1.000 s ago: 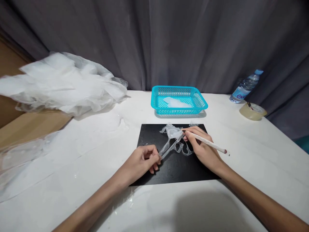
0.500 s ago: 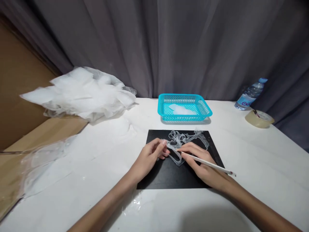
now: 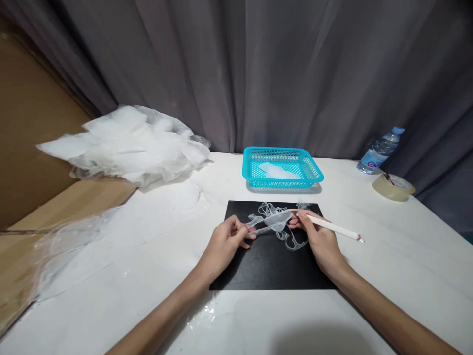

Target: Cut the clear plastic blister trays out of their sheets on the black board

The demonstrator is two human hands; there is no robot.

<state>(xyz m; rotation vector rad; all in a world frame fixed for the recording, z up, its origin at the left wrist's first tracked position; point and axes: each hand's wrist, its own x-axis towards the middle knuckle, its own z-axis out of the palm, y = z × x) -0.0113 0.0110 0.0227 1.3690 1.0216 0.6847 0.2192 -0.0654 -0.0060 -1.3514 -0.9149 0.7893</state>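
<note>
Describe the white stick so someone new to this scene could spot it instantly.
Find the black mat on the white table. At its right side, the right hand holds the white stick, which slants out past the mat's edge. Unlike the limp, looping filmy material beside it, the stick is straight and has a small reddish mark near its outer end.

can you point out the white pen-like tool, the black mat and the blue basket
White pen-like tool (image 3: pixel 334 227): head view, middle of its shaft.
Black mat (image 3: pixel 277 268): head view, bare surface toward its near edge.
Blue basket (image 3: pixel 284 184): head view, its front wall.
</note>
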